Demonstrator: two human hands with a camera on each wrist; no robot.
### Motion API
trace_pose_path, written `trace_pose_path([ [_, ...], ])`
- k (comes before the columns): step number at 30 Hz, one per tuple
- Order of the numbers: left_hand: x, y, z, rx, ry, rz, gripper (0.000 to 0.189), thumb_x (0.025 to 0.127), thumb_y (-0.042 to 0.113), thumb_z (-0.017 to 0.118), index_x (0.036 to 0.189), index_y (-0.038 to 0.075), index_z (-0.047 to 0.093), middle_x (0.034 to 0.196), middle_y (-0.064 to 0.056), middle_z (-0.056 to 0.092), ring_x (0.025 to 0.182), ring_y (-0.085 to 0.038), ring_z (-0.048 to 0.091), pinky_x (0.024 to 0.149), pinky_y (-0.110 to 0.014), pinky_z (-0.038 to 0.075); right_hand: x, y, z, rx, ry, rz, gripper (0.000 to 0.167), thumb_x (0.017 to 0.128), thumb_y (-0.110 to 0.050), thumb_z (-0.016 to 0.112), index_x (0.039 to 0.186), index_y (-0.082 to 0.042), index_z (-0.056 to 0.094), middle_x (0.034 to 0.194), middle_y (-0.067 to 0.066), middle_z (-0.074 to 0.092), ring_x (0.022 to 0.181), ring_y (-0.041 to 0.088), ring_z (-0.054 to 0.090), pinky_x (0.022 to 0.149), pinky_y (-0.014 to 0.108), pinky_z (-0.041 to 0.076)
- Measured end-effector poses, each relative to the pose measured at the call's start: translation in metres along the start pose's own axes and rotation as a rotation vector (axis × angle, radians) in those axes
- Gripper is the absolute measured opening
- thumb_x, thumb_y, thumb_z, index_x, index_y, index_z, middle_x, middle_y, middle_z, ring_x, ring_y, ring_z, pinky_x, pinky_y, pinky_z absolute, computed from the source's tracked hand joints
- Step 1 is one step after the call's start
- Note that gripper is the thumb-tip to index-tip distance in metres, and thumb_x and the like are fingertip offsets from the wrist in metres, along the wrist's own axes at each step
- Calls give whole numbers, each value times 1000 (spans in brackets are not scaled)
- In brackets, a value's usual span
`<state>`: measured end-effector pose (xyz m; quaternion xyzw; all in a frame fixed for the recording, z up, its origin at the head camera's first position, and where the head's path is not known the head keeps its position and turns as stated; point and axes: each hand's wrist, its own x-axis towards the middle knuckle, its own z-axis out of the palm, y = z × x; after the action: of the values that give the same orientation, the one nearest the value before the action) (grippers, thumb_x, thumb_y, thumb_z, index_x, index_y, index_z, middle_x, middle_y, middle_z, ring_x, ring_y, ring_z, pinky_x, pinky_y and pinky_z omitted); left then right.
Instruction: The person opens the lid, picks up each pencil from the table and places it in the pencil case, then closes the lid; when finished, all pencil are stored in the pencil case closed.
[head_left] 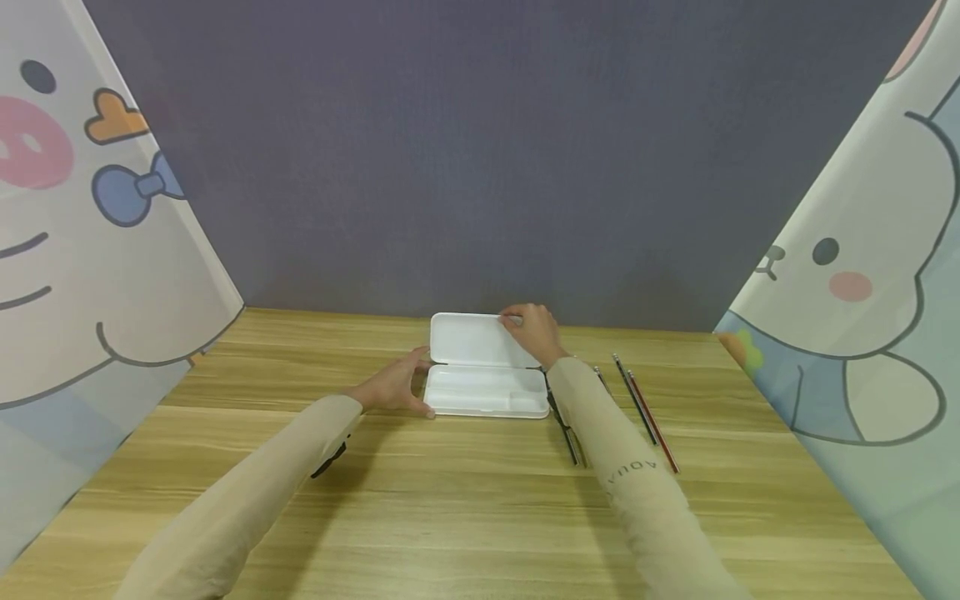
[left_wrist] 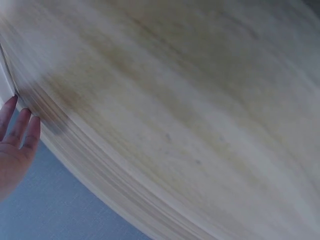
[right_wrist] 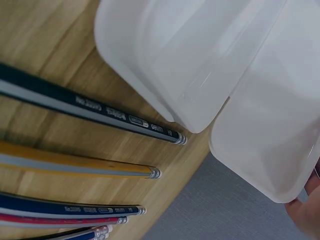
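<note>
A white pencil case (head_left: 487, 412) lies unfolded on the table, its compartmented tray (right_wrist: 145, 60) nearer the person and its lid (head_left: 468, 340) tilted back behind. At the tray's left end my left hand (head_left: 392, 385) rests with spread fingers, the thumb by the front corner. The left wrist view shows the extended fingers (left_wrist: 17, 130) touching a white edge. My right hand (head_left: 536, 332) pinches the lid's far right edge; only part of that hand (right_wrist: 306, 212) shows in the right wrist view. Inside, the tray holds nothing visible.
Several pencils lie right of the case, partly under the right sleeve: a dark green pencil (right_wrist: 90, 107), a yellow pencil (right_wrist: 80, 162), a blue pencil (right_wrist: 65, 206) and a red pencil (head_left: 654, 423). A grey panel (head_left: 450, 167) borders the table's back; printed panels flank both sides.
</note>
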<state>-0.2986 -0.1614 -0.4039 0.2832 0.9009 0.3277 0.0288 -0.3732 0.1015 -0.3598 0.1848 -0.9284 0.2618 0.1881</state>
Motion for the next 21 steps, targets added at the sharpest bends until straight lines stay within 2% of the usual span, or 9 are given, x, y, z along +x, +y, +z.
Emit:
trace_pose_path([
  [7,0,1,1,-32,-1,9,107,56,18,87,140,1,23,125,-24,54,121,-36,47,107,-52,28,0,1,1,46,-30,-3,22,88,-24,61,98,-8,71,101,7,70,100,25,63,88,39,50],
  [14,0,1,2,-31,-1,2,108,57,21,86,141,3,22,127,-23,53,122,-36,45,107,-52,29,1,3,-2,90,-59,-36,22,88,-22,60,99,-6,70,101,10,70,100,26,63,90,40,49],
  [21,-1,0,2,-21,0,-38,105,58,24,86,140,2,23,128,-22,51,123,-35,44,107,-50,30,0,3,-9,107,-103,-79,21,86,-20,62,100,-6,69,102,10,69,99,27,63,90,41,48],
])
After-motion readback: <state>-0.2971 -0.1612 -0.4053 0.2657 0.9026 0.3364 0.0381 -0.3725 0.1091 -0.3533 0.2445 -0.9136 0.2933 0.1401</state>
